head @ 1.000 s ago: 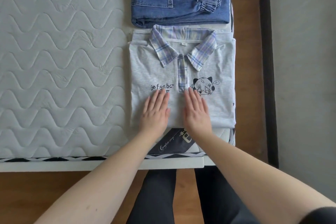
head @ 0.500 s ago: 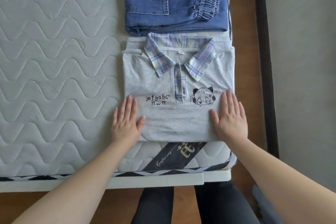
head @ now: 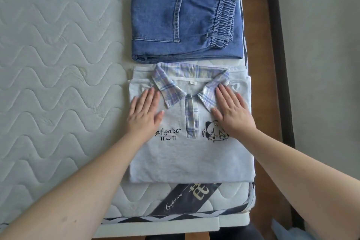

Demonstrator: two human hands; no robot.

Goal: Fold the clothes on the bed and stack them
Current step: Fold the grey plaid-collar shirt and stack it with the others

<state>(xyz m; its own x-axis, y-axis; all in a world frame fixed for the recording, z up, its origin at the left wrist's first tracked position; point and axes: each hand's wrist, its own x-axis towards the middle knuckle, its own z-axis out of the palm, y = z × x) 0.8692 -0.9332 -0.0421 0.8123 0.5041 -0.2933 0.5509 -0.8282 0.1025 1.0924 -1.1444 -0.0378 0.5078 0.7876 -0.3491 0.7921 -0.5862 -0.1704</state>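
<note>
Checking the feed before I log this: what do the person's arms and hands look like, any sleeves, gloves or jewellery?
Both forearms are bare as far as the frame shows. The left hand and right hand have no gloves, rings or watch visible. No sleeves show.

The right hand covers part of the cartoon face on the shirt. The left hand hides the first printed letter.

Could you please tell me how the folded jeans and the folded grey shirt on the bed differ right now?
The jeans are dark blue denim with a stitched pocket and gathered waistband; the grey shirt is pale knit with a plaid collar and printed graphics. The jeans lie farther from the person, untouched; the shirt lies nearer, with the left hand and right hand flat on it. Both are folded into rectangles, side by side on the mattress, not yet stacked.
</note>
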